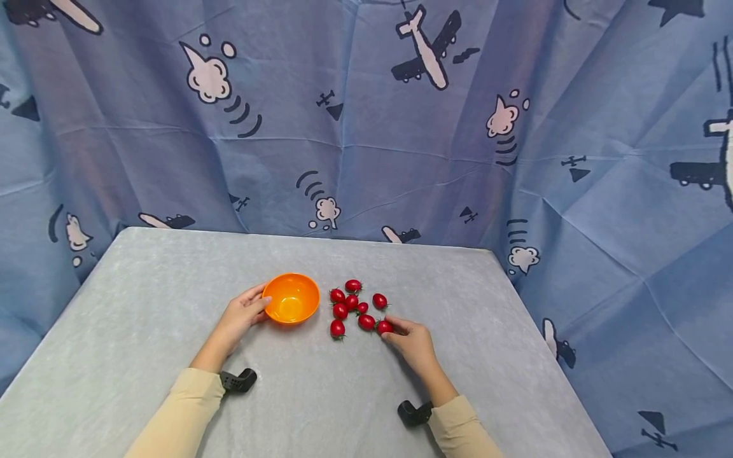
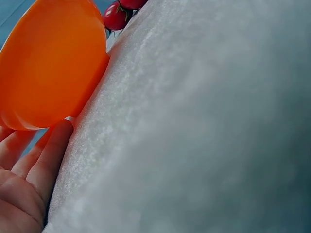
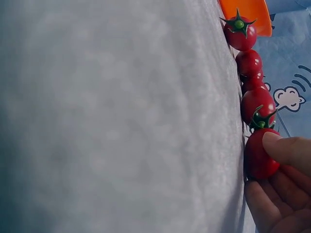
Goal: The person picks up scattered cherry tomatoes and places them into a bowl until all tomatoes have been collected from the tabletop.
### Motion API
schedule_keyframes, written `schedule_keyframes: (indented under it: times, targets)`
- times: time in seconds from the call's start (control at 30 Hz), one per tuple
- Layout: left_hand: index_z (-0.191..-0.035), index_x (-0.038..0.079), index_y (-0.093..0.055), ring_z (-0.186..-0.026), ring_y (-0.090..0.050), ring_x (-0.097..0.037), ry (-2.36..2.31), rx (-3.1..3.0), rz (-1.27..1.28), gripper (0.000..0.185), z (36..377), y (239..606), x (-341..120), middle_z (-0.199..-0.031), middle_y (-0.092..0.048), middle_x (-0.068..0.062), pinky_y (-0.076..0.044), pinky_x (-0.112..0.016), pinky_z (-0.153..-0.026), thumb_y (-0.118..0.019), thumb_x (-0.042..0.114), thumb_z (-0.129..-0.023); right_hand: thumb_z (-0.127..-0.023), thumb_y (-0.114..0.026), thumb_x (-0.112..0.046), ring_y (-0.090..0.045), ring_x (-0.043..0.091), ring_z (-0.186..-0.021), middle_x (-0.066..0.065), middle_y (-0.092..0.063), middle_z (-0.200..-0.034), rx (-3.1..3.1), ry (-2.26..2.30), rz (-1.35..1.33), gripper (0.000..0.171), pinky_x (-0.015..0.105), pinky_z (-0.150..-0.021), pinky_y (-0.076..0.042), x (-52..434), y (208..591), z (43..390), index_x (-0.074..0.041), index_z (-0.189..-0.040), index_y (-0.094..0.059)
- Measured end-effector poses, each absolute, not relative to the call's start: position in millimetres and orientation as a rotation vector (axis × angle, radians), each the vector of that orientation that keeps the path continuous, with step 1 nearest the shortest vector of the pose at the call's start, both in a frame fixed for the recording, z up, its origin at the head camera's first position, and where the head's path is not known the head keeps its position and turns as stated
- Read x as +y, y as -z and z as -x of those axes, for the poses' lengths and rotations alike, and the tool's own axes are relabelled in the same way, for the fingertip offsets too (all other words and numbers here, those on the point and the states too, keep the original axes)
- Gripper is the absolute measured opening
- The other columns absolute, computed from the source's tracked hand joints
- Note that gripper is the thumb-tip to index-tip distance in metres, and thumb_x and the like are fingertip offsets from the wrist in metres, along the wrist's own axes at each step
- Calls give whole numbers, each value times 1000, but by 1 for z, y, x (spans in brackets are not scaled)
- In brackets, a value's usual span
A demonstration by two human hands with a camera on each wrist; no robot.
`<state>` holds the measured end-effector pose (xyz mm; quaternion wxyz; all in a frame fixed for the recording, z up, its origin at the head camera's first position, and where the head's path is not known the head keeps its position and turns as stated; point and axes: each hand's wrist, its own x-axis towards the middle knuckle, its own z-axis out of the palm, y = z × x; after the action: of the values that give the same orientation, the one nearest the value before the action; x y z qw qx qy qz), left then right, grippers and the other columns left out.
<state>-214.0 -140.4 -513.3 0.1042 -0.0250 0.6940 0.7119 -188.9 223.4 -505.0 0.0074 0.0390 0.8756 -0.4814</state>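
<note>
While the grey table (image 1: 143,305) fills most of my view, my left hand (image 1: 243,313) steadies the orange bowl (image 1: 291,297), fingers relaxed against its outer wall. Just right of the bowl lie the cherry tomatoes (image 1: 352,305), loosely clustered. My right hand (image 1: 413,342) pinches the nearest tomato (image 1: 385,327) between thumb and fingertips, still on the cloth. I judge this the pick-up step; next needs a gentle lift toward the bowl.

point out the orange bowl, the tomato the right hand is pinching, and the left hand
orange bowl (image 1: 291,299), head view, inner wall
pinched tomato (image 3: 258,156), right wrist view, red side
left hand (image 1: 243,315), head view, back of hand
</note>
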Motion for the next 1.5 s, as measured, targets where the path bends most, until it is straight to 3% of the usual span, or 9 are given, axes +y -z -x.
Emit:
schedule_keyframes:
  times: [0.17, 0.5, 0.83, 1.5]
  targets:
    - [-154, 3, -34, -97, -59, 13, -2101, 2047, 81, 57, 212, 514, -140, -156, -39, -18, -54, -14, -84, -53, 22, -103, -85, -78, -12, -64, 30, -119, 15, -71, -123, 2719, 1527, -177, 36, 41, -94, -56, 224, 504, 187, -5, -120, -72]
    - [-154, 5, -34, -96, -59, 14, -2089, 2048, 109, 58, 212, 514, -141, -157, -38, -16, -53, -14, -86, -53, 24, -103, -84, -79, -17, -66, 21, -108, 14, -74, -117, 2679, 1561, -263, 35, 26, -79, -59, 227, 499, 185, -7, -117, -74]
    - [-154, 5, -34, -96, -59, 14, -2082, 2071, 106, 58, 214, 512, -143, -156, -39, -16, -53, -13, -84, -53, 26, -103, -84, -79, -20, -64, 26, -120, 10, -73, -119, 2711, 1570, -224, 37, 39, -94, -57, 223, 484, 187, -10, -119, -74]
    - [-154, 2, -32, -95, -59, 14, -2128, 2032, 83, 58, 214, 516, -140, -157, -37, -19, -53, -12, -84, -53, 21, -103, -83, -81, -22, -62, 27, -123, 12, -73, -119, 2701, 1624, -140, 37, 45, -100, -52, 198, 471, 192, -11, -117, -75]
